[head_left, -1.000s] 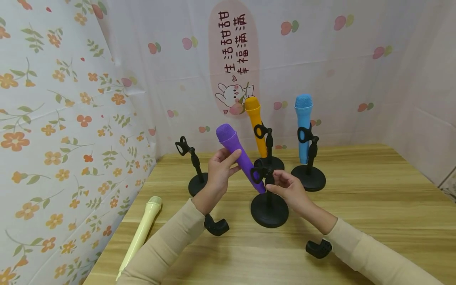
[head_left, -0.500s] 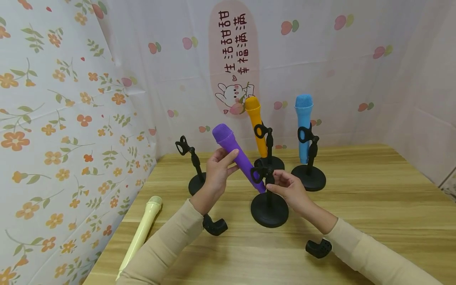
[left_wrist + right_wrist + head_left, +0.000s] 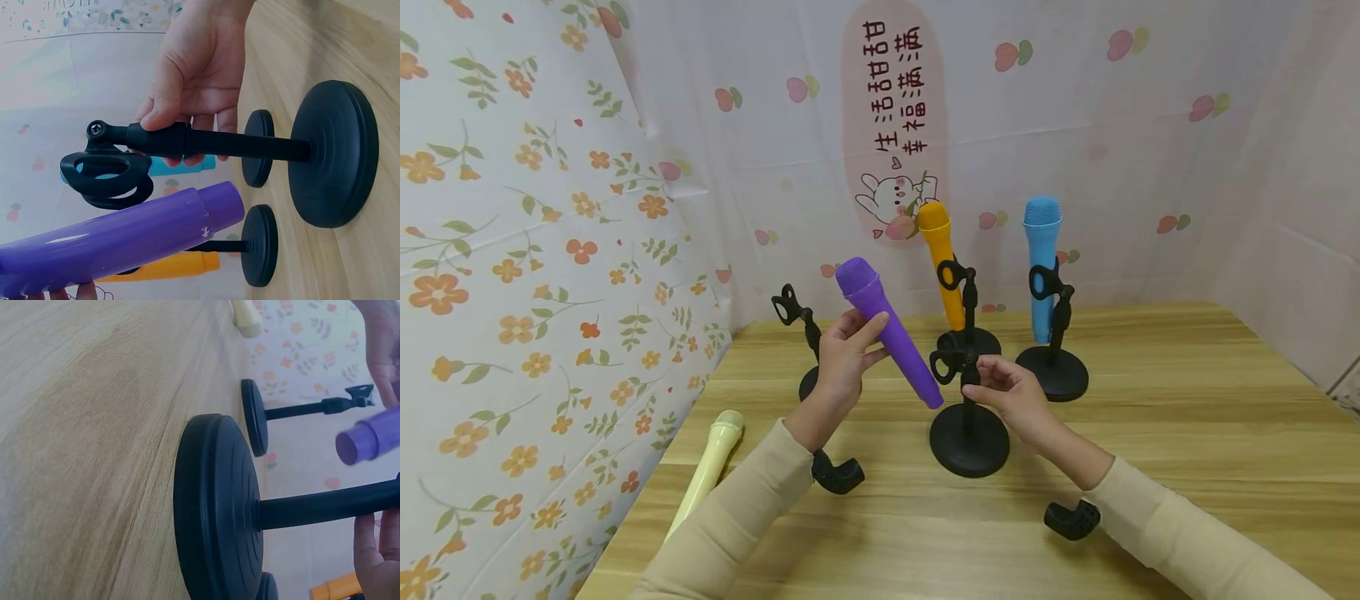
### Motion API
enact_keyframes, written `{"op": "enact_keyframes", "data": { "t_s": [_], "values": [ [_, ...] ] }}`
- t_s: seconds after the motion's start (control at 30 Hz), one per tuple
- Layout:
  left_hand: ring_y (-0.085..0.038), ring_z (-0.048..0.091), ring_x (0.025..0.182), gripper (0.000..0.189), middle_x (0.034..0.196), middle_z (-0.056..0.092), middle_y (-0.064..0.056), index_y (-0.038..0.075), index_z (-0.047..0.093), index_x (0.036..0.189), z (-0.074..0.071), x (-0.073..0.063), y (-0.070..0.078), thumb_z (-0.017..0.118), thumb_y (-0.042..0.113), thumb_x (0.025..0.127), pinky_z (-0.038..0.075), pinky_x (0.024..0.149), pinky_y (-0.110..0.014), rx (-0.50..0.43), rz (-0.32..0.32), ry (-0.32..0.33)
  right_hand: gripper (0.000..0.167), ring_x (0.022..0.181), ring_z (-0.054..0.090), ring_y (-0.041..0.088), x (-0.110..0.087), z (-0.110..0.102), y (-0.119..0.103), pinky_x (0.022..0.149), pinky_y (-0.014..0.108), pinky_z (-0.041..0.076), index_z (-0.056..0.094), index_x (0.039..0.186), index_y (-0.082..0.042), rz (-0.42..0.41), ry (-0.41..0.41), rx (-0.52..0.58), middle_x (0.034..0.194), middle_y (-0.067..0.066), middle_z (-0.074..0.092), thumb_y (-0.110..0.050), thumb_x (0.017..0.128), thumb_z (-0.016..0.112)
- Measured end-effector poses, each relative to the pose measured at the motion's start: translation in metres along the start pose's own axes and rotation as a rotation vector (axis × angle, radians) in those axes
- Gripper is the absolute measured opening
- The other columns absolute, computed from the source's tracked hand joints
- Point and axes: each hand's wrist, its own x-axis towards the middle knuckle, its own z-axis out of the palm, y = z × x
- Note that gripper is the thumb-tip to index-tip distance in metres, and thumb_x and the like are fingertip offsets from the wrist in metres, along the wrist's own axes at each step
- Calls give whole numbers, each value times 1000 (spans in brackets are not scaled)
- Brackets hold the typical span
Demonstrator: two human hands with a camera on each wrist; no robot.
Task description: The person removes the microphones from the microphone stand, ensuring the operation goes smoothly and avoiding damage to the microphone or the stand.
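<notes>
My left hand [image 3: 841, 362] grips a purple toy microphone [image 3: 898, 342] mid-body, its head tilted up and to the left. With thumb and fingers, my right hand [image 3: 1017, 398] pinches the post of a black microphone stand [image 3: 969, 442] just under its clip. That stand's base rests on the table. In the left wrist view, the microphone's tail end [image 3: 225, 206] is close beside the ring-shaped clip [image 3: 106, 175], outside it. Seen from the right wrist, the purple tail [image 3: 357, 445] hangs apart from the post [image 3: 325, 506].
Behind stand an orange microphone [image 3: 942, 258] and a blue microphone [image 3: 1042, 242], each in a black stand. Another stand [image 3: 812, 333] with a bare clip is behind my left hand. A cream microphone [image 3: 707, 467] lies at left. Two black bent pieces [image 3: 838, 475] lie in front.
My left hand has moved left with the purple microphone, and its tail end has drawn away from the clip. My right hand keeps its hold on the post.
</notes>
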Motion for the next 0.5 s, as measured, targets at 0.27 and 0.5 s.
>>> {"op": "enact_keyframes", "data": {
  "t_s": [0.27, 0.5],
  "values": [
    [-23, 67, 87, 33, 107, 66, -13, -2, 61, 121, -11, -3, 2, 69, 12, 92, 56, 80, -45, 61, -45, -45, 36, 95, 55, 20, 0, -2, -1, 82, 20, 51, 56, 117, 6, -18, -9, -14, 99, 8, 56, -5, 88, 72],
    [-22, 66, 86, 31, 104, 66, -13, -2, 60, 119, -23, -6, 5, 68, 12, 92, 56, 80, -46, 92, -72, -70, 31, 92, 55, 19, 4, -1, 2, 81, 21, 52, 59, 112, 0, -44, -7, -16, 96, 5, 56, -8, 86, 74]
  ]
}}
